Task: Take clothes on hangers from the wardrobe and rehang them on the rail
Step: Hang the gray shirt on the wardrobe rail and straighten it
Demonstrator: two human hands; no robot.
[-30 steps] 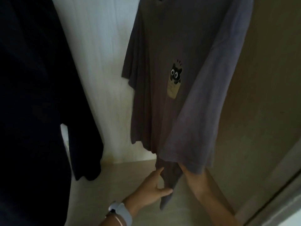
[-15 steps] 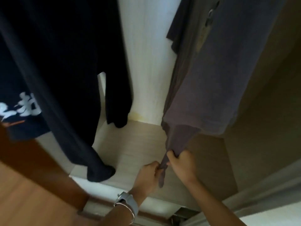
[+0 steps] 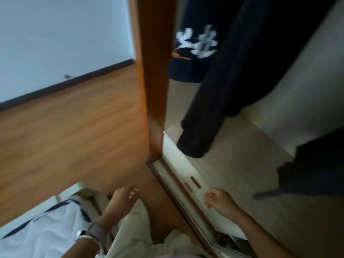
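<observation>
Below, a wooden floor [image 3: 65,136] is seen meeting a white wall [image 3: 55,34], and a brown wardrobe panel [image 3: 156,71] is set upright beside the pale wardrobe base [image 3: 242,183]. Dark clothes [image 3: 214,99] are hung inside, one marked with white characters [image 3: 197,43]. The left hand [image 3: 126,196] is held low, fingers loosely bent, nothing gripped. The right hand [image 3: 217,200] is curled into an empty fist by the door track [image 3: 178,198].

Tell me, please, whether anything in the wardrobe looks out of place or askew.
Nothing clearly stands out. The dark garments hang freely, though the long one's hem hangs low over the wardrobe floor; blur hides whether it touches.
</observation>
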